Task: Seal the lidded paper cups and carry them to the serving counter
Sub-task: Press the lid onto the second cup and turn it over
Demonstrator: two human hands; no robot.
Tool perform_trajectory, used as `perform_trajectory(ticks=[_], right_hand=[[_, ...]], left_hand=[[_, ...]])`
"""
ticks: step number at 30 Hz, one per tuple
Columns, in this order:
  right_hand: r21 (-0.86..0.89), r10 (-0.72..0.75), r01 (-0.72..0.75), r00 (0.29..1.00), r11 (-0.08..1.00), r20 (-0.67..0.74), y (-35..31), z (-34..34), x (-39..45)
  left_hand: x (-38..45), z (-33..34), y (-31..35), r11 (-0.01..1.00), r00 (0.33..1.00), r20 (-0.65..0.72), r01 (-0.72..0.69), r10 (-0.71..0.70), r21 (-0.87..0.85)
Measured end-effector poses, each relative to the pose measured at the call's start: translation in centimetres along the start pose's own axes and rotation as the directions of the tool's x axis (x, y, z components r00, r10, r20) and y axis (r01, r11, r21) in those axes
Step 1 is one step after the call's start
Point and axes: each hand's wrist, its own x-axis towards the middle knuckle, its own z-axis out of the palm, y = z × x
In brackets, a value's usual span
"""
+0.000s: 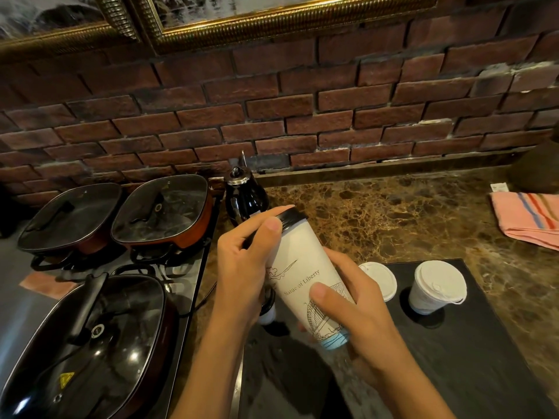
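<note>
I hold a tall white paper cup (305,273) with a black lid (290,217), tilted away from me above the counter. My left hand (245,267) grips its upper part, thumb pressed just under the lid and fingers over the lid's rim. My right hand (351,313) wraps the lower body near the blue base. Two shorter white cups with white lids stand on a black tray (472,352): one (381,279) partly hidden behind my right hand, the other (437,290) further right.
A brown marble counter (393,213) runs to a brick wall. Three lidded square pans (90,343) sit on a stove at the left. A small dark kettle (243,195) stands behind the cup. A folded pink striped cloth (526,219) lies at the right edge.
</note>
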Motion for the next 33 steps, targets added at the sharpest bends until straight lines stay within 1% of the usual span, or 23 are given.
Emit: perform_trajectory(ticks=[1, 2, 3, 5, 7, 8, 9, 11, 14, 15, 16, 18, 20, 22, 24, 26, 28, 30, 33], right_hand=[[0.018, 0.033, -0.034, 0.999, 0.999, 0.013, 0.1, -0.1, 0.0], [0.0, 0.048, -0.048, 0.999, 0.999, 0.018, 0.1, 0.0, 0.0], [-0.065, 0.041, -0.04, 0.999, 0.997, 0.004, 0.3, 0.0, -0.1], [-0.29, -0.013, -0.001, 0.999, 0.957, -0.047, 0.6, 0.2, -0.3], [-0.513, -0.071, 0.021, 0.994, 0.858, -0.078, 1.1, 0.3, -0.5], [-0.571, -0.095, 0.026, 0.991, 0.82, -0.09, 1.2, 0.4, -0.6], [-0.587, -0.116, 0.037, 0.988, 0.809, -0.097, 1.4, 0.4, -0.7], [-0.545, -0.152, 0.081, 0.985, 0.834, -0.087, 1.3, 0.1, -0.7], [-0.35, -0.129, 0.112, 0.991, 0.93, -0.026, 0.6, -0.4, -0.3], [-0.307, -0.114, 0.106, 0.993, 0.946, -0.008, 0.3, -0.6, -0.2], [-0.305, -0.1, 0.096, 0.995, 0.948, 0.0, 0.0, -0.7, -0.2], [-0.363, -0.092, 0.081, 0.996, 0.928, -0.014, -0.4, -0.8, -0.1], [-0.416, -0.121, 0.073, 0.989, 0.907, -0.09, -0.7, -1.1, 0.0], [-0.448, -0.174, 0.063, 0.962, 0.892, -0.211, -1.0, -1.3, 0.0], [-0.45, -0.248, 0.089, 0.919, 0.888, -0.306, -1.2, -1.4, 0.0], [-0.438, -0.325, 0.155, 0.881, 0.886, -0.345, -1.5, -1.3, 0.0], [-0.44, -0.369, 0.213, 0.878, 0.872, -0.306, -1.8, -1.2, 0.0], [-0.467, -0.385, 0.251, 0.896, 0.848, -0.219, -1.9, -1.3, -0.1], [-0.516, -0.407, 0.309, 0.909, 0.799, -0.085, -2.0, -1.6, -0.4]], left_hand=[[0.0, 0.1, -0.1, 1.0, 1.0, -0.016, 0.003, -0.003, 0.002], [0.0, 0.1, -0.2, 1.0, 0.999, -0.035, 0.005, -0.005, 0.005], [0.0, 0.1, -0.3, 1.0, 0.998, -0.056, 0.005, -0.005, 0.006], [0.1, 0.1, -0.4, 1.0, 0.995, -0.101, 0.0, 0.001, 0.018], [0.1, -0.1, -0.6, 0.999, 0.992, -0.127, -0.01, 0.015, 0.04], [0.0, -0.1, -0.6, 0.999, 0.992, -0.126, -0.005, 0.01, 0.045], [-0.1, -0.1, -0.6, 0.999, 0.993, -0.115, 0.006, -0.001, 0.045], [-0.3, -0.1, -0.6, 0.999, 0.997, -0.079, 0.026, -0.024, 0.026], [-0.4, -0.2, -0.6, 0.999, 0.999, -0.034, 0.034, -0.034, -0.01], [-0.4, -0.3, -0.6, 0.999, 0.999, -0.023, 0.031, -0.032, -0.015], [-0.4, -0.4, -0.8, 0.999, 1.0, -0.013, 0.029, -0.029, -0.016], [-0.4, -0.7, -1.1, 0.999, 0.999, 0.021, 0.04, -0.04, -0.016], [-0.4, -1.2, -1.5, 0.997, 0.995, 0.072, 0.072, -0.072, 0.001], [-0.5, -1.9, -2.1, 0.994, 0.988, 0.111, 0.106, -0.106, 0.005], [-1.1, -2.0, -2.6, 0.99, 0.981, 0.146, 0.138, -0.131, -0.041], [-2.0, -1.4, -3.2, 0.975, 0.973, 0.156, 0.191, -0.172, -0.115], [-3.0, -0.7, -3.8, 0.937, 0.957, 0.139, 0.28, -0.255, -0.21], [-3.8, -0.4, -4.4, 0.875, 0.928, 0.14, 0.371, -0.344, -0.311], [-4.3, -0.7, -4.8, 0.815, 0.902, 0.17, 0.432, -0.397, -0.386]])
